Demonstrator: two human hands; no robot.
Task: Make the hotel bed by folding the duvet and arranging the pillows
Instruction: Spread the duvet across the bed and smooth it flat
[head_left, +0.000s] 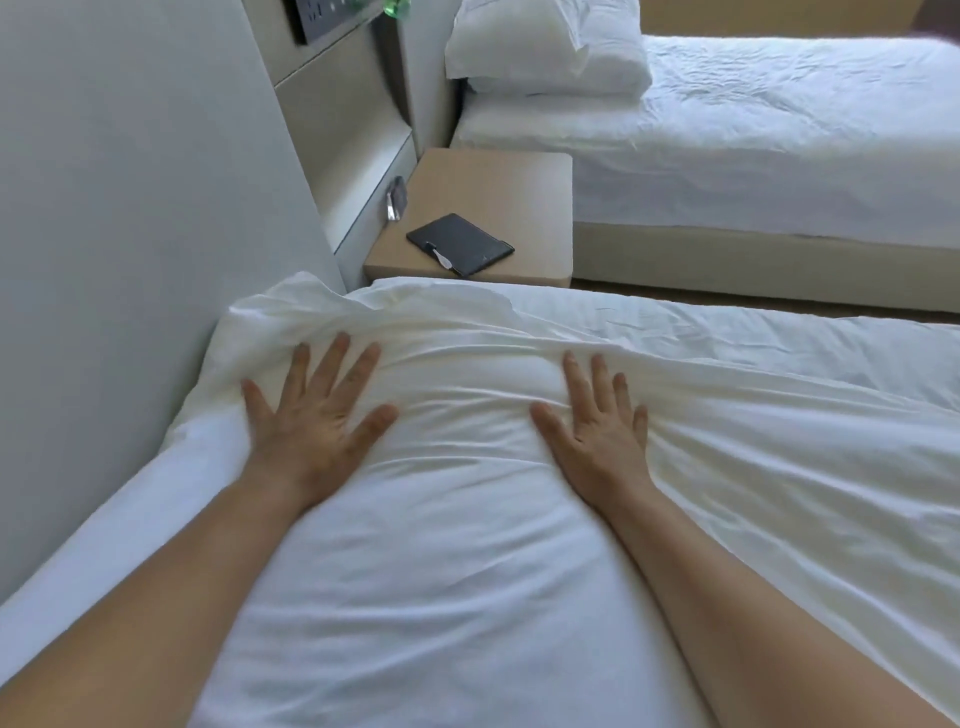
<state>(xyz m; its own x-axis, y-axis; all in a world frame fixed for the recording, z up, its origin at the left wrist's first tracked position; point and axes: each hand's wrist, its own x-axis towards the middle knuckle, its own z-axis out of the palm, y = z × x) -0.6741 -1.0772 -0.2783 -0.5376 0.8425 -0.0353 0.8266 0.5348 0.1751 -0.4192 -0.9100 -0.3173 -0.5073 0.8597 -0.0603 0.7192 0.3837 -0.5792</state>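
A plump white pillow (441, 519) lies along the head of the near bed, against the pale headboard (130, 234). My left hand (311, 415) presses flat on its far left part, fingers spread. My right hand (597, 421) presses flat on its far right part, fingers spread too. Neither hand grips the fabric. To the right of the pillow spreads the white duvet (805, 441), creased where it meets the pillow. The pillow's far corner (291, 306) bunches up against the headboard.
A beige bedside table (498, 192) stands just beyond the bed, with a dark flat folder (460, 244) and a pen on it. Behind it is a second bed (779, 130) with stacked white pillows (550, 52). A strip of floor runs between the beds.
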